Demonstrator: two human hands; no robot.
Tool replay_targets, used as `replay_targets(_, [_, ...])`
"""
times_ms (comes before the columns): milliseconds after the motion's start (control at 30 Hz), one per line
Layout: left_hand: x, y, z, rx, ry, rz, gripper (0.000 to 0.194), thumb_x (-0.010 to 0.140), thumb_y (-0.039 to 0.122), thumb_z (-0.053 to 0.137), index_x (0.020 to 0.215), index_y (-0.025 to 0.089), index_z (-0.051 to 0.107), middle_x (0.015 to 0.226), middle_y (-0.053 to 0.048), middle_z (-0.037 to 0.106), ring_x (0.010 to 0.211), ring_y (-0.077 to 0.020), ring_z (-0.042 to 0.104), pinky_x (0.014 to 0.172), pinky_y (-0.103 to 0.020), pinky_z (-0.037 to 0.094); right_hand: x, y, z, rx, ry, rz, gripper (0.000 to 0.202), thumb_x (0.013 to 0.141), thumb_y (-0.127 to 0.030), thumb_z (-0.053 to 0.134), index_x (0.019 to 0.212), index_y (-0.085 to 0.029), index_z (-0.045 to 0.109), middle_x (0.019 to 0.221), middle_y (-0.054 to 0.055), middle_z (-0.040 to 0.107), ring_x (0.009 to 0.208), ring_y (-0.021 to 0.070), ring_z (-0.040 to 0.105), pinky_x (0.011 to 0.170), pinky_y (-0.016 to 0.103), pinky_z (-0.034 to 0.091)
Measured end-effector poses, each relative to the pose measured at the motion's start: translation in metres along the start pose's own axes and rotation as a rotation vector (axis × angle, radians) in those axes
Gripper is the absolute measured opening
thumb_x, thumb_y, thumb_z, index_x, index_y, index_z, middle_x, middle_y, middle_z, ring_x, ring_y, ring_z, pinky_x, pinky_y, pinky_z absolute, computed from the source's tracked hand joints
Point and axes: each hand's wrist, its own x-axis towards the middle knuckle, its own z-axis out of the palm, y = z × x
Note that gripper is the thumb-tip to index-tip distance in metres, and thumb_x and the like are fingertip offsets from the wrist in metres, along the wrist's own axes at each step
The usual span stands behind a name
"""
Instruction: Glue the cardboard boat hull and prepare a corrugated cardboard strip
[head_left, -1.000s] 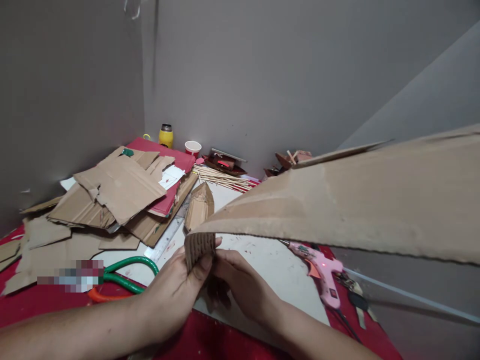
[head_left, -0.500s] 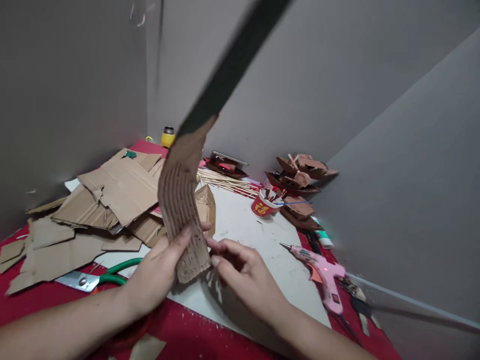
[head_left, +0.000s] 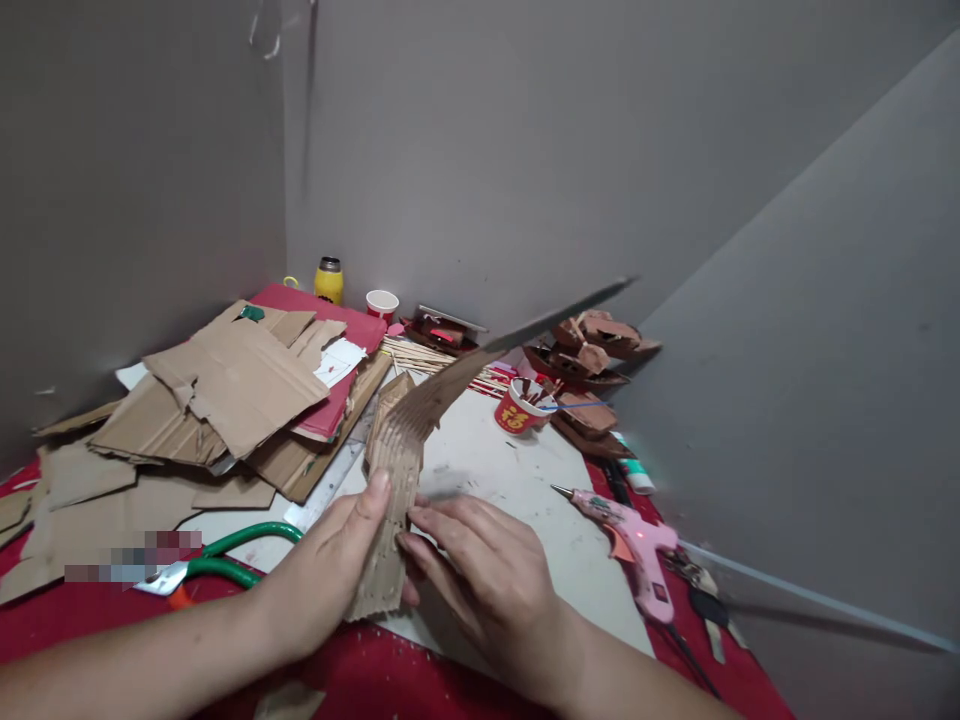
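Note:
A long bent cardboard strip (head_left: 405,450) rises from between my hands and leans to the upper right; its lower part shows bare ridges and its far part is dark. Around the lower part, my left hand (head_left: 330,565) is closed, with the thumb on the ridged face. My right hand (head_left: 487,575) touches the strip's right edge, its fingertips pinched together; whether a scrap is between them is too small to tell. Behind the strip lies a boat-shaped cardboard piece (head_left: 386,400), partly hidden, on a white board (head_left: 540,490).
Cardboard pieces (head_left: 240,375) pile up at the left, near green-handled scissors (head_left: 240,570). To the right lie a pink glue gun (head_left: 637,550) and its cord. Behind stand a red cup (head_left: 517,410), brown model boats (head_left: 592,350), thin sticks and a yellow bottle (head_left: 328,282).
The strip has swung down to the right, its far end now lower and farther away. My left hand has shifted slightly down, and my right fingers have moved onto the strip's edge.

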Motion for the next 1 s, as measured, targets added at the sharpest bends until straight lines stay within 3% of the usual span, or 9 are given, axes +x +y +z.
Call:
replay_targets(100, [-0.002, -0.002, 0.004, 0.223, -0.115, -0.011, 0.059, 0.093, 0.055, 0.028, 0.076, 0.017, 0.069, 0.066, -0.005, 0.069, 0.064, -0.0200, 0.063, 0.064, -0.027, 0.047, -0.002, 0.000, 0.002, -0.019, -0.003, -0.015, 0.015, 0.086, -0.007, 0.058, 0.100, -0.011, 0.062, 0.082, 0.011, 0.070, 0.075, 0.0190, 0.065, 0.068, 0.031, 0.055])
replay_targets(167, [-0.003, -0.006, 0.006, 0.322, -0.121, 0.042, 0.060, 0.096, 0.052, 0.022, 0.072, 0.017, 0.065, 0.069, -0.005, 0.067, 0.067, -0.0188, 0.060, 0.067, -0.026, 0.045, -0.005, -0.002, 0.005, -0.044, -0.028, -0.021, 0.012, 0.087, -0.007, 0.056, 0.098, -0.009, 0.062, 0.079, 0.011, 0.069, 0.072, 0.0186, 0.063, 0.066, 0.030, 0.053])
replay_targets(333, [-0.004, -0.013, 0.011, 0.457, -0.107, 0.229, 0.046, 0.098, 0.043, 0.025, 0.071, 0.019, 0.053, 0.070, -0.001, 0.058, 0.069, -0.0156, 0.052, 0.071, -0.024, 0.043, -0.014, -0.007, 0.014, -0.120, -0.115, -0.008, 0.014, 0.089, -0.006, 0.049, 0.083, -0.011, 0.061, 0.066, 0.007, 0.060, 0.061, 0.0176, 0.053, 0.056, 0.029, 0.045])
replay_targets(500, [-0.005, -0.012, 0.012, 0.461, -0.097, 0.239, 0.047, 0.098, 0.045, 0.024, 0.075, 0.019, 0.056, 0.075, -0.002, 0.061, 0.073, -0.0154, 0.054, 0.072, -0.024, 0.044, -0.010, -0.010, 0.014, -0.103, -0.055, 0.007, 0.016, 0.089, -0.008, 0.049, 0.077, -0.015, 0.056, 0.063, 0.005, 0.056, 0.060, 0.0166, 0.049, 0.056, 0.028, 0.041])
replay_targets(767, [-0.006, -0.007, 0.009, 0.202, -0.085, -0.064, 0.066, 0.091, 0.064, 0.023, 0.067, 0.016, 0.062, 0.056, -0.005, 0.063, 0.056, -0.0184, 0.061, 0.061, -0.027, 0.049, 0.002, 0.005, -0.002, 0.021, 0.002, 0.212, 0.009, 0.087, -0.009, 0.053, 0.081, -0.015, 0.057, 0.067, 0.003, 0.058, 0.060, 0.0131, 0.052, 0.057, 0.025, 0.041])
replay_targets(900, [-0.003, -0.003, 0.006, 0.007, -0.084, -0.202, 0.062, 0.085, 0.069, 0.032, 0.091, 0.016, 0.064, 0.065, -0.005, 0.067, 0.054, -0.0206, 0.064, 0.057, -0.031, 0.051, 0.008, 0.019, -0.013, -0.010, 0.112, 0.299, 0.009, 0.085, -0.009, 0.056, 0.079, -0.017, 0.057, 0.066, 0.000, 0.056, 0.058, 0.0109, 0.051, 0.056, 0.023, 0.041])
replay_targets(1000, [0.001, -0.002, 0.003, -0.133, -0.099, -0.254, 0.060, 0.084, 0.067, 0.037, 0.107, 0.017, 0.060, 0.070, -0.005, 0.069, 0.056, -0.0225, 0.066, 0.060, -0.034, 0.052, 0.008, 0.017, -0.018, 0.121, 0.116, 0.349, 0.009, 0.084, -0.009, 0.056, 0.085, -0.018, 0.056, 0.068, -0.002, 0.056, 0.060, 0.0105, 0.052, 0.057, 0.022, 0.043])
